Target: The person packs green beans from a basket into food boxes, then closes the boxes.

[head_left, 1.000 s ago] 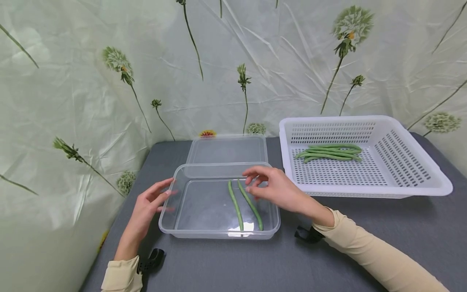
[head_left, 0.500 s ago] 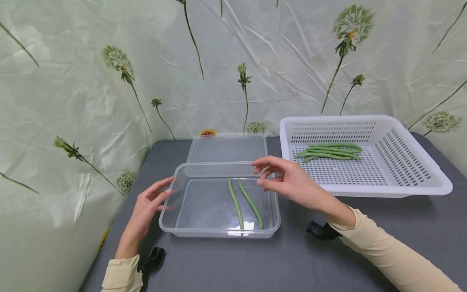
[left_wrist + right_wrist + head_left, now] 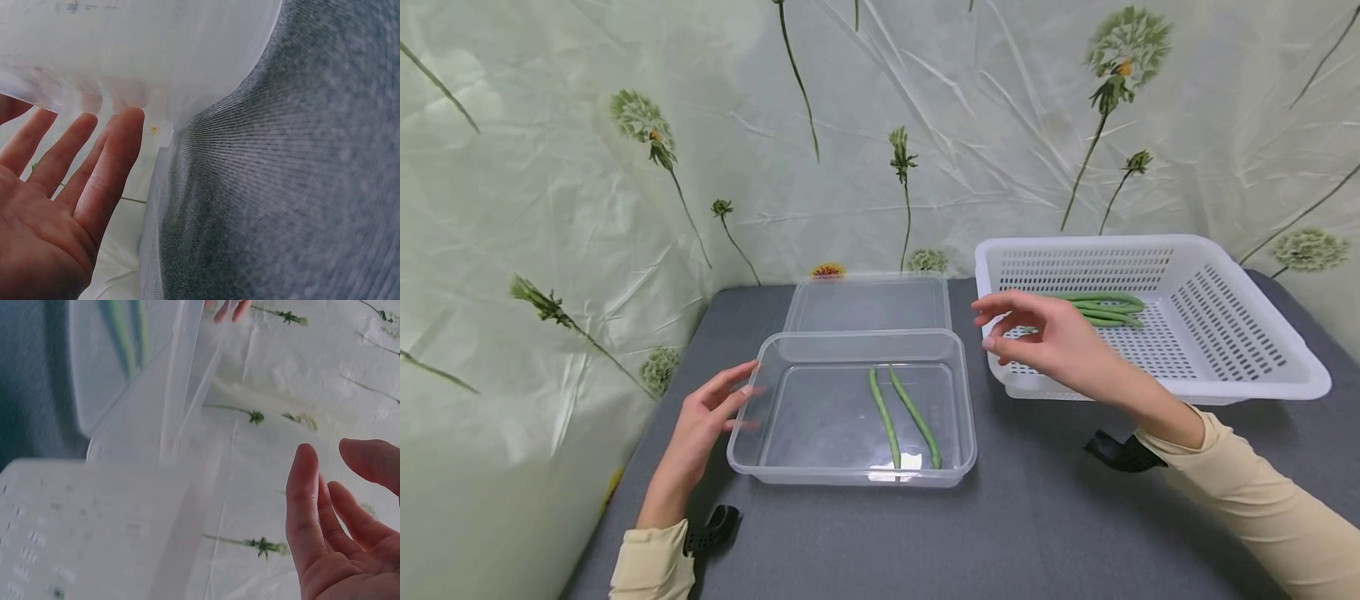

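- Green bean bunch is seen in white basket, R of & beyond R fingertips; its L ends are partly hidden by R hand.
- No bean is pinched; R thumb is held apart from index, w/ a gap btwn, other fingers loosely bent.
- 2 loose beans are laid side by side in R half of clear container, well apart from both hands' fingers.
- L hand is set by container's L wall, fingers spread, tips at wall; firm contact can't be told.
- R hand is held over basket's front-L corner, fingers pointed L; forearm is angled in from lower R.
- L forearm is angled up from lower L.
- Clear lid is laid behind container on grey tabletop.
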The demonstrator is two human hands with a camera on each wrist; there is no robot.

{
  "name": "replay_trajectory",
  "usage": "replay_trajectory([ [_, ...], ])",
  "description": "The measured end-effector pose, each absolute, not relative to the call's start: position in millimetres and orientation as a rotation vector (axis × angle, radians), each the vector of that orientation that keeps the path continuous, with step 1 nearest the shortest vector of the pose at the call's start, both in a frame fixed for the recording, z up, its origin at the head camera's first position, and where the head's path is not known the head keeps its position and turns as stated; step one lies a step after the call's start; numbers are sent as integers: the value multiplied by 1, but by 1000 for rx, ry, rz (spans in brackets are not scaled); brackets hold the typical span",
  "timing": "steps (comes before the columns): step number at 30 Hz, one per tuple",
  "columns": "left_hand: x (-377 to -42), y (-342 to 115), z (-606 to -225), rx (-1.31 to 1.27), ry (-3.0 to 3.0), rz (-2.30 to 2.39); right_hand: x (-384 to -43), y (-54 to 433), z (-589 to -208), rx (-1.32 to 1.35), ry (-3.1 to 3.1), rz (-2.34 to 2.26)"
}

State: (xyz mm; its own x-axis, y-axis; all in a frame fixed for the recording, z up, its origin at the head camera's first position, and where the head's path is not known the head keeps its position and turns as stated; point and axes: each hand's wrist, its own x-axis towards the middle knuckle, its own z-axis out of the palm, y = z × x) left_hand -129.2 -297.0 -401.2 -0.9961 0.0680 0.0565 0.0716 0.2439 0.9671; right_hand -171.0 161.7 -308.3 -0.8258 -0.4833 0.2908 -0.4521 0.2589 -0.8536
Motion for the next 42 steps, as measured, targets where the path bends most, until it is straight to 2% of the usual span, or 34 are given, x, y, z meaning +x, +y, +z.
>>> replay_trajectory([
  [13,-132,-294,-401,-116,-2481,-1922,-183,199,-300,-788,2672,-1395],
  [20,-132,-293,-401,-122,-2470,-1934,-194,217,-295,-856,2771,-1158],
  [42,-130,-294,-398,-107,-2474,-1918,-222,250,-295,-836,2808,-996],
])
